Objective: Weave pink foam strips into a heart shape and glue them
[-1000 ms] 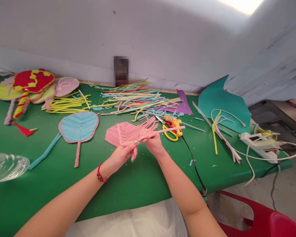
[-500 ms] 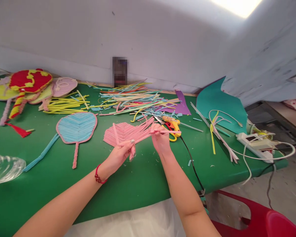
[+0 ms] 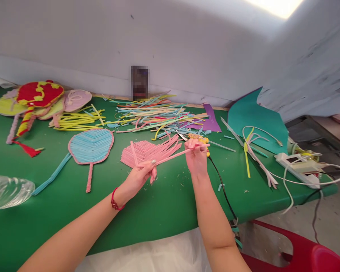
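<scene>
A pink pipe cleaner (image 3: pixel 172 156) is stretched between my two hands, low over the table. My left hand (image 3: pixel 141 172) pinches it between thumb and fingers near a sharp bend. From that bend its short end points up across a pink leaf-shaped panel of pipe cleaners (image 3: pixel 143 150), whose loose strands fan out to the right. Farther right, my right hand (image 3: pixel 197 155) has its fingers closed on the same pipe cleaner, and the tip sticks out past them. Behind the right hand, a yellow glue gun (image 3: pixel 202 139) and scissors (image 3: pixel 182 136) are partly hidden.
Left of the panel lies a blue fan (image 3: pixel 91 146) with a pink rim. Several finished fans (image 3: pixel 41 93) and a pile of pipe cleaners (image 3: pixel 155 115) line the wall. A clear bottle (image 3: pixel 10 192) is at left; a power strip (image 3: pixel 297 170) with cables is at right.
My right hand has slid right along the pink pipe cleaner, away from the panel, and now covers more of the glue gun and scissors. My left hand keeps its pinch.
</scene>
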Demonstrator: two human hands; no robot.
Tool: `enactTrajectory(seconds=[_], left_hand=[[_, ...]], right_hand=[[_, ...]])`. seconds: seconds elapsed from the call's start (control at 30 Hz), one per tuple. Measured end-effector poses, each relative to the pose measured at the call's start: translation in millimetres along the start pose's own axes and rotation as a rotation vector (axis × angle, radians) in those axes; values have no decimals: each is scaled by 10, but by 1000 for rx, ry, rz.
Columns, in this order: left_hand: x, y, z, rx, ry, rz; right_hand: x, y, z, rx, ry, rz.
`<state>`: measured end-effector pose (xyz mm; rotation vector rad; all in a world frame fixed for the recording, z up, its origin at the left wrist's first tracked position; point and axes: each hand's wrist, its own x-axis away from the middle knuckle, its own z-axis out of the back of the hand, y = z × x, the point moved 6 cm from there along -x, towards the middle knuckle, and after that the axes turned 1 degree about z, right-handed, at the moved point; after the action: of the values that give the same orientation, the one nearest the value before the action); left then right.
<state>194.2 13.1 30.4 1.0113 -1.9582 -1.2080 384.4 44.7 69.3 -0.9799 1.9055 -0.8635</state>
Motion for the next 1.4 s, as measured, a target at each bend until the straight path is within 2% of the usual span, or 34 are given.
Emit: enactTrajectory(seconds=[0.17, 0.33, 0.53, 0.6, 0.7, 0.77, 0.87, 0.97, 1.1, 1.27, 1.4], left_hand=[[6, -33, 34, -72, 25, -15], [23, -33, 63, -194, 63, -79], [73, 126, 101, -327, 191, -221], [96, 203, 133, -380, 265, -275], [109, 263, 195, -385, 357, -311], [95, 267, 212, -381, 364, -311], [68, 258, 220, -378, 353, -298], [44, 253, 240, -357, 352, -276], [15, 256, 293, -319, 355, -260], [9, 266, 368, -244, 394, -279], [-8, 253, 347, -243, 349, -271]], right_hand=[[-41, -38, 99, 53, 46, 36], [-36, 29, 111, -49, 80, -1], [-48, 140, 157, -4, 126, -87], [-43, 177, 127, 32, 79, -131], [30, 273, -50, 76, -115, -229], [124, 362, -187, 90, -227, -309], [242, 480, -309, 116, -302, -417], [231, 493, -272, 196, -277, -416], [113, 412, -106, 240, -212, -382], [22, 371, 52, 22, -68, -399], [41, 416, 11, -86, -47, -385]])
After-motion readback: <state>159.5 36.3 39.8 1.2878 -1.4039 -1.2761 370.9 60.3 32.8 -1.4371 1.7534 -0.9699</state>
